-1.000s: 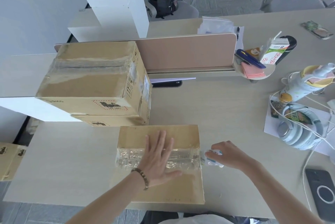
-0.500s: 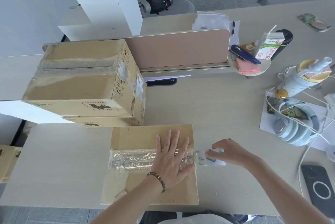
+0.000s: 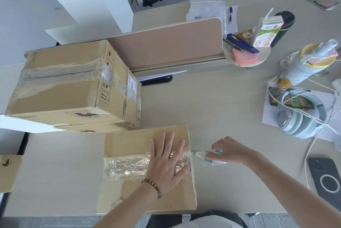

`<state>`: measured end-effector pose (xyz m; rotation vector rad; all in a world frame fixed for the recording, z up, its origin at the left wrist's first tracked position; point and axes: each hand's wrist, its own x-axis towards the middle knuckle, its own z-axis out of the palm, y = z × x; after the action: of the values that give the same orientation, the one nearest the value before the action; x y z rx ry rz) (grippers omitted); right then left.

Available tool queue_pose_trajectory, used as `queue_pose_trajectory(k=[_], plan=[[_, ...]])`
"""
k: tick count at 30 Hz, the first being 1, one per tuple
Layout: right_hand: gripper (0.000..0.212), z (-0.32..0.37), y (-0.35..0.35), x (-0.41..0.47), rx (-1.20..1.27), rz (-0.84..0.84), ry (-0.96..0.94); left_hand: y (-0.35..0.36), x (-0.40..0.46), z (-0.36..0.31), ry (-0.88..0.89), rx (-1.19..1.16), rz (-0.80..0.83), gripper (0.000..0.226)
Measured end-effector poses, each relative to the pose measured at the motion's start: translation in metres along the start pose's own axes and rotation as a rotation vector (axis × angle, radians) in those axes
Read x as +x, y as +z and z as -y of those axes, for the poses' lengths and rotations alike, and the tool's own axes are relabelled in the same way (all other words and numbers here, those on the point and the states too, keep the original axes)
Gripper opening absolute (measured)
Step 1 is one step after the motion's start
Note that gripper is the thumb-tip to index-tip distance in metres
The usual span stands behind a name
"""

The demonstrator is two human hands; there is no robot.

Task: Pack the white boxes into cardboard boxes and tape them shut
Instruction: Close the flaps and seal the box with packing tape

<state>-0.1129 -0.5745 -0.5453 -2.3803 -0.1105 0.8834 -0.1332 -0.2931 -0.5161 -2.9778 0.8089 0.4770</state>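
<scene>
The left hand (image 3: pixel 166 165) lies flat, fingers spread, on the cardboard box (image 3: pixel 147 170), pressing the crinkled strip of clear tape (image 3: pixel 127 166) across its closed top. Just right of it, past the box's edge, the right hand (image 3: pixel 230 151) is curled round a small white-and-blue object (image 3: pixel 212 157), blurred, possibly a tape cutter, touching the tape's end. Beyond the left hand stand two stacked, taped cartons (image 3: pixel 70 87). Far right of the right hand lie headphones (image 3: pixel 302 119).
</scene>
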Motion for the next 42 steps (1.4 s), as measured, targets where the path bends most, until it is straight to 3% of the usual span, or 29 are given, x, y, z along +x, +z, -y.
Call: queue_pose_trajectory(k=[5,10,14,18,21,25,32,36,42], plan=[[0.068,-0.006,0.006,0.005,0.054,0.0,0.026,0.0,0.001,0.0,-0.004,0.001,0.0,0.074],[0.05,-0.026,-0.004,-0.008,0.07,0.059,0.018,0.001,0.002,0.0,-0.005,-0.006,-0.006,0.074],[0.061,-0.033,-0.014,-0.009,-0.157,-0.018,0.011,0.002,0.002,0.0,-0.008,-0.013,-0.008,0.074],[0.07,-0.042,-0.014,-0.005,-0.118,-0.012,0.066,0.002,0.003,0.001,-0.007,-0.02,-0.012,0.076],[0.052,-0.049,-0.018,-0.006,-0.022,0.061,0.082,0.003,0.002,0.001,-0.006,-0.02,-0.016,0.075],[0.027,-0.059,-0.015,-0.005,-0.078,0.098,0.072,0.004,0.003,0.002,-0.013,-0.017,-0.011,0.076],[0.052,-0.065,-0.015,0.006,-0.127,0.095,0.133,0.005,0.003,0.001,-0.008,-0.026,-0.018,0.076],[0.043,-0.058,-0.016,0.005,-0.142,0.039,0.137,0.006,0.003,0.002,-0.012,-0.01,-0.029,0.076],[0.055,-0.081,-0.003,0.013,-0.078,0.003,0.239,0.004,0.003,0.001,0.005,-0.01,-0.016,0.074]])
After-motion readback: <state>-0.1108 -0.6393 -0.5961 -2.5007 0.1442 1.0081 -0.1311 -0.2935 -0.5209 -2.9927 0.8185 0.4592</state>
